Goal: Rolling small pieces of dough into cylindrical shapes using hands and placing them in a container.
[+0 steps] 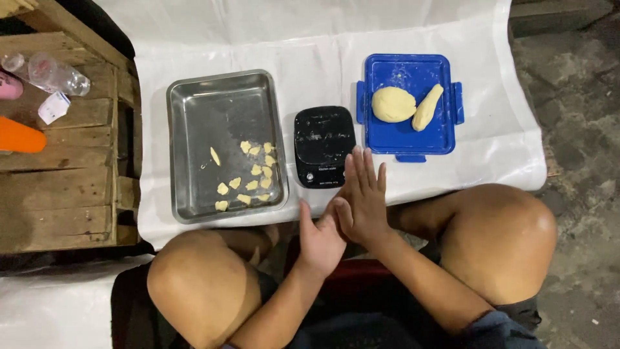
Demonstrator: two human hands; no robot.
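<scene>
- Left hand [321,240] and right hand [363,197] press palm to palm, fingers straight; whether anything lies between them cannot be told.
- Nearest, at the white sheet's [452,161] front edge: small black digital scale [323,146], between the rectangular steel tray [194,129] and blue plastic lid [408,139].

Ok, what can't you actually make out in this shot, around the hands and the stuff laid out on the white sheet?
Head view only:
- Whatever lies between the palms: the right hand is pressed over the left hand, hiding it.
- The black scale display: too dark and small to tell.
- The orange thing and the pink thing on the wooden crate: cut off by the left edge.
- The small dough pieces in the metal tray: too small to tell their exact shape.
</scene>
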